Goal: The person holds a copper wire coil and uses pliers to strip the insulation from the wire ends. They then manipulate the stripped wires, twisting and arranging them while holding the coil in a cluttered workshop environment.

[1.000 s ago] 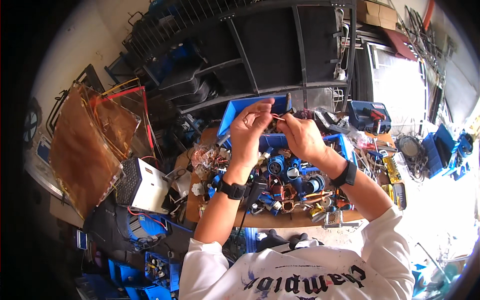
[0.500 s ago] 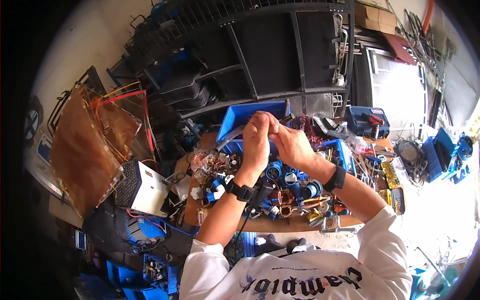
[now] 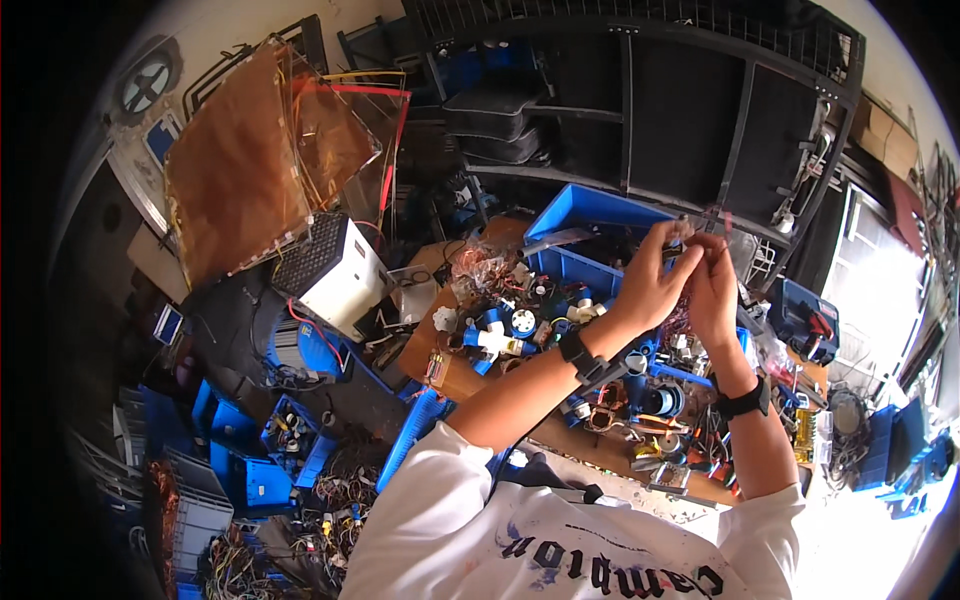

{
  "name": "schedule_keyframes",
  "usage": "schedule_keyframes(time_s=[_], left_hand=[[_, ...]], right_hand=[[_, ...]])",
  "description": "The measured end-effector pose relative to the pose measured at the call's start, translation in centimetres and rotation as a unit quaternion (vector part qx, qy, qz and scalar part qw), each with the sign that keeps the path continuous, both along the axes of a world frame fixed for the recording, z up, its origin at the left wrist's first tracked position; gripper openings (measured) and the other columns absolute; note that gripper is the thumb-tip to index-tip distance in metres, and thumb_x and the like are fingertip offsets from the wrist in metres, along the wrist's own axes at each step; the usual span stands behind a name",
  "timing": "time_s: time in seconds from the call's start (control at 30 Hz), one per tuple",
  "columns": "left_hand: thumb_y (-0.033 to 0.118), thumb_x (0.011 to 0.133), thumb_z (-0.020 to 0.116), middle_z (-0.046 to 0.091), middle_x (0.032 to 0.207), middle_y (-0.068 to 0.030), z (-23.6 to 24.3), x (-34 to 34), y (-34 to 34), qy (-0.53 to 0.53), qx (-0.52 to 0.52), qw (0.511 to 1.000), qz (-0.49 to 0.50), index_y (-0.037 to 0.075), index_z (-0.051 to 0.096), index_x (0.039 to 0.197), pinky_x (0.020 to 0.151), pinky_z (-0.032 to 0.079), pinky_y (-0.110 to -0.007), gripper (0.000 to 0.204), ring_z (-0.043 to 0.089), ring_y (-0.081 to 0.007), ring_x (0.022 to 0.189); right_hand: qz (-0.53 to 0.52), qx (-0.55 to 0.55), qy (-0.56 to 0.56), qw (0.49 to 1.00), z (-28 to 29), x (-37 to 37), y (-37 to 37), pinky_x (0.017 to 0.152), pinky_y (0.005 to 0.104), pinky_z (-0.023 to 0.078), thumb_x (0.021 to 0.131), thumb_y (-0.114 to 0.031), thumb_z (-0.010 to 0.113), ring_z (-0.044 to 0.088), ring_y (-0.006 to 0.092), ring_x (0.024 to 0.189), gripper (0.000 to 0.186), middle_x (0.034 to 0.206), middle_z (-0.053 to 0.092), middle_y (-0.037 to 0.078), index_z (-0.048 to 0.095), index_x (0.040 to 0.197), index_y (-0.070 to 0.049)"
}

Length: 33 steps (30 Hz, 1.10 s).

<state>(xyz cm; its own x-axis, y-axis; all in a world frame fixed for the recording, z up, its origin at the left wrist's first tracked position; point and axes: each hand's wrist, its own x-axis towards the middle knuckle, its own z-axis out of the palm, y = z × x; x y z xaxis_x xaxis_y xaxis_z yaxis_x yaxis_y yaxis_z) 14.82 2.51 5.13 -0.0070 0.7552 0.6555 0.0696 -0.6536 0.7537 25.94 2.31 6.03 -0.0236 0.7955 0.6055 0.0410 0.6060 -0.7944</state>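
The view has swung round and tilted in the last half second, and the hands, which were right in front of the blue bin, are now beyond its right-hand end — so the finger work goes on in the air there, above the cluttered desk. A second ago a thin reddish wire ran between the fingertips; now whatever is pinched there is too small and blurred to make out, so I cannot tell where the wire is. The left hand slants up to the right, half curled, its thumb reaching across to the other fingers. The right hand stands nearly upright, fingers bent in at the top — the two meet at the tips. Blue-and-white plugs lie on the desk, left of the forearms.
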Motion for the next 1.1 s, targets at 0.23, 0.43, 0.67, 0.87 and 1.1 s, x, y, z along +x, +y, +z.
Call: schedule_keyframes(time_s=[0.23, 0.43, 0.67, 0.87, 1.1], left_hand=[[0.006, 0.087, 0.059, 0.06, 0.111, -0.0187, -1.3, 0.1, -3.8, 0.173, 0.057, 0.979, 0.094, -0.001, 0.048, 0.124, 0.099, 0.041, -0.041, 0.04, 0.058, -0.0345, 0.108], [0.017, 0.082, 0.063, 0.061, 0.099, -0.0163, -0.7, 0.1, -3.8, 0.244, 0.063, 0.96, 0.125, 0.0, 0.054, 0.116, 0.086, 0.042, -0.046, 0.039, 0.058, -0.0351, 0.095], [0.02, 0.082, 0.064, 0.058, 0.086, -0.0094, -2.2, 1.4, -3.4, 0.379, 0.151, 0.899, 0.16, 0.005, 0.063, 0.084, 0.07, 0.042, -0.043, 0.015, 0.057, -0.029, 0.083], [0.013, 0.088, 0.057, 0.061, 0.077, -0.0174, -1.5, 1.1, -4.3, 0.371, 0.181, 0.896, 0.162, 0.003, 0.06, 0.087, 0.062, 0.045, -0.049, 0.01, 0.059, -0.0389, 0.07], [0.012, 0.092, 0.052, 0.057, 0.073, -0.0156, -2.9, 2.1, -2.6, 0.388, 0.265, 0.869, 0.155, 0.0, 0.056, 0.085, 0.061, 0.04, -0.046, 0.015, 0.055, -0.0368, 0.067]], right_hand=[[0.151, -0.058, 0.232, 0.959, -0.3, 0.4, 1.4, 0.053, 0.0192, 0.034, 0.103, -0.021, 0.046, 0.035, 0.0039, 0.057, 0.015, 0.065, 0.039, -0.005, 0.053, 0.103, -0.008], [0.16, -0.106, 0.285, 0.939, 1.6, -0.2, -0.3, 0.051, 0.0201, 0.036, 0.103, -0.023, 0.046, 0.036, 0.0055, 0.055, 0.017, 0.063, 0.039, -0.004, 0.054, 0.101, -0.007], [0.077, -0.194, 0.226, 0.952, 3.2, 1.5, -1.3, 0.058, 0.024, 0.044, 0.098, -0.02, 0.053, 0.052, 0.0099, 0.062, 0.019, 0.073, 0.056, 0.001, 0.06, 0.096, -0.002], [0.107, -0.256, 0.303, 0.912, 4.8, 1.5, -1.8, 0.066, 0.0306, 0.054, 0.095, -0.013, 0.055, 0.063, 0.0174, 0.071, 0.009, 0.081, 0.06, 0.006, 0.054, 0.096, -0.005], [0.083, -0.215, 0.371, 0.899, 4.4, 2.9, -1.1, 0.045, 0.0243, 0.039, 0.085, -0.022, 0.072, 0.05, 0.0078, 0.053, 0.024, 0.065, 0.053, -0.002, 0.053, 0.084, -0.006]])
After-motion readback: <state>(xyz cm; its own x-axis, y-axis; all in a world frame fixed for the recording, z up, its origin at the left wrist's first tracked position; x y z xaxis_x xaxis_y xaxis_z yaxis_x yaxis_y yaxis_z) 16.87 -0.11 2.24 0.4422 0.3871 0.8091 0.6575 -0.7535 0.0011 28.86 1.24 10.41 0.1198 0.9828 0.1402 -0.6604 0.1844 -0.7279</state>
